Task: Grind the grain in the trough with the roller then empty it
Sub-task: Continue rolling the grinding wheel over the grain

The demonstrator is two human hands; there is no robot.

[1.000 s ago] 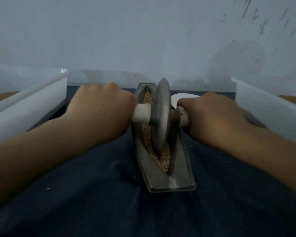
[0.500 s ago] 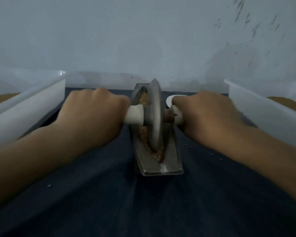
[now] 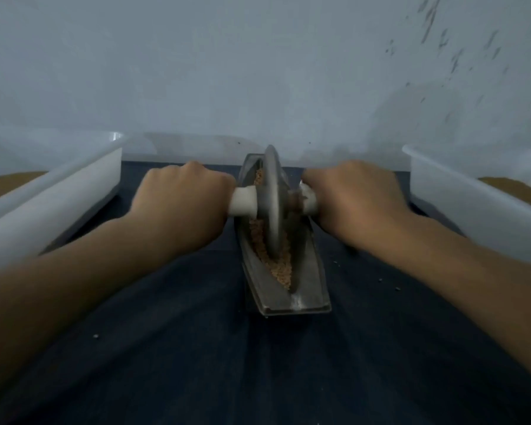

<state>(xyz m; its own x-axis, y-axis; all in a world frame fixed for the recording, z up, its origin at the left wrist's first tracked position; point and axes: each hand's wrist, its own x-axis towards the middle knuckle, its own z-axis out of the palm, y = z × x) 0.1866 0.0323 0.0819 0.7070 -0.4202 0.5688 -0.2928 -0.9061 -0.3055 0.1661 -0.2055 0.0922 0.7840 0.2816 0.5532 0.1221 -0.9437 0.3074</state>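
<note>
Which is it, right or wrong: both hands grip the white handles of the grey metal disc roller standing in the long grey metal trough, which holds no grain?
Wrong on one point: the head view shows tan grain lying in the long grey metal trough beside the grey metal disc roller. The rest stands: left hand and right hand grip its white handles.

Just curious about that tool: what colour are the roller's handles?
White handles on a grey disc, seen in the head view.
</note>
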